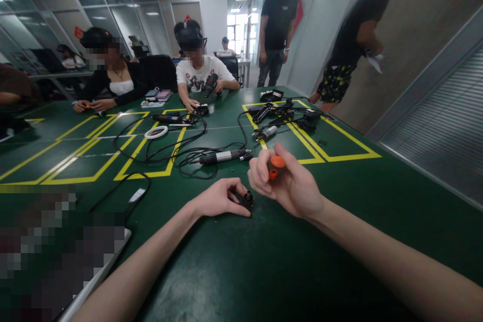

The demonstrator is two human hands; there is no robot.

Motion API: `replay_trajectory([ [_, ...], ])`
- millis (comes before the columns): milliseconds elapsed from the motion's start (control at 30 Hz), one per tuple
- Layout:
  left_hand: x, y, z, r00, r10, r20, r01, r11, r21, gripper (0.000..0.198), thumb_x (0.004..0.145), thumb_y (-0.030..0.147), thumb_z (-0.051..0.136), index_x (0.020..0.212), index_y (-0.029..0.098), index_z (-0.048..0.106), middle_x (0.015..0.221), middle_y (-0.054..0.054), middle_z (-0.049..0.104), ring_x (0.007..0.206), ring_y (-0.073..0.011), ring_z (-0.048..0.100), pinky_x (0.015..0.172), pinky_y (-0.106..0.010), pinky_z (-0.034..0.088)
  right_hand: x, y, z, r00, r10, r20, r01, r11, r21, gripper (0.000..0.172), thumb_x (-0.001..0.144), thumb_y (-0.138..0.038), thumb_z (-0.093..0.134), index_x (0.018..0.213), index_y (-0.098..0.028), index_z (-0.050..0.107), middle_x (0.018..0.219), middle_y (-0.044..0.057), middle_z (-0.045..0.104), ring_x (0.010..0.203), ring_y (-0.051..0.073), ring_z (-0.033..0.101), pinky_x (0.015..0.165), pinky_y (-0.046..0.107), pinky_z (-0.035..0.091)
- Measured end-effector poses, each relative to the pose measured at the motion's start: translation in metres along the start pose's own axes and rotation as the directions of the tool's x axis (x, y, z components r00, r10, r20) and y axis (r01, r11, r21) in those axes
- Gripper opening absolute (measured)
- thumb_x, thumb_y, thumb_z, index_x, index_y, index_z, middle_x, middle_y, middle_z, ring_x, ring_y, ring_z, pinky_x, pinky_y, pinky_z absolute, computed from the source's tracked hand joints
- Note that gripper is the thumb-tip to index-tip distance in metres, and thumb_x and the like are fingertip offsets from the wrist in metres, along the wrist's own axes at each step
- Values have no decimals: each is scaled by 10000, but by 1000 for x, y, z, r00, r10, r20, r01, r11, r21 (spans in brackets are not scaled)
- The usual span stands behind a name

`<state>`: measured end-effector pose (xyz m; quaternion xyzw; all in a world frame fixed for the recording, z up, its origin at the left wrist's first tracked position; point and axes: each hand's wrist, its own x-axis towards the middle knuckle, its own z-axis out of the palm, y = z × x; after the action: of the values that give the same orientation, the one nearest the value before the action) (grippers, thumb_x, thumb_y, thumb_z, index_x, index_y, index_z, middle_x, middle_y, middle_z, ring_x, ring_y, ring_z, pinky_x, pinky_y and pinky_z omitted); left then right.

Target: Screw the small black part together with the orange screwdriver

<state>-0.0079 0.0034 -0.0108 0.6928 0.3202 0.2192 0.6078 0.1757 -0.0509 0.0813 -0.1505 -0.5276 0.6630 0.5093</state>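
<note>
Right hand [289, 183] grip clenched on orange-capped screwdriver [276, 165]; left hand [221, 198] pinches small black part [247, 200] against green tabletop [264, 261]. Tip hidden, engagement unclear; fastening apparently unfinished.

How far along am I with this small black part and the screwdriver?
Nothing looks finished. In hand: left hand pins the small black part to the green table; right hand grips the orange-capped screwdriver over it. Whether the tip is seated cannot be told.
</note>
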Motion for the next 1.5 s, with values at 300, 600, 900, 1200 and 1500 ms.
replay_trajectory([
  [300,-1,4,1,1000,-20,-19,20,1000,11,438,572,263,957,838,153,626,932,7,702,775,-114,639,777,-295,538,0,-2,-1,999,-33,27,31,997,70,331,934,-518,646,844,-222,529,561,-82,432,473,96,277,503,247,256],
  [600,1,1,1,999,-20,-26,20,1000,8,449,562,265,960,845,151,630,930,-11,704,802,-135,640,758,-299,528,-1,-2,-2,996,-3,90,-3,998,70,426,980,-596,553,795,-213,527,534,-92,344,466,94,216,486,252,217],
  [900,0,4,1,1000,-25,-16,25,1000,-1,438,574,258,954,851,139,636,959,-30,719,810,-136,646,763,-300,528,1,-3,-1,997,23,67,-26,999,44,504,999,-574,545,668,-194,528,540,-69,363,466,92,264,467,254,214],
  [1200,-1,4,2,1000,-22,-10,22,1000,19,444,582,278,951,856,153,625,919,-6,680,794,-125,621,760,-295,515,0,-3,1,1000,-22,16,21,999,43,341,940,-527,651,841,-228,520,555,-87,422,463,96,256,496,251,247],
  [1500,0,5,2,1000,-22,-13,22,1000,-10,463,569,289,961,812,163,587,872,16,680,759,-115,621,767,-297,523,0,-2,-2,1000,-14,7,14,998,69,395,960,-582,589,821,-214,544,541,-84,393,453,91,241,477,248,221],
])
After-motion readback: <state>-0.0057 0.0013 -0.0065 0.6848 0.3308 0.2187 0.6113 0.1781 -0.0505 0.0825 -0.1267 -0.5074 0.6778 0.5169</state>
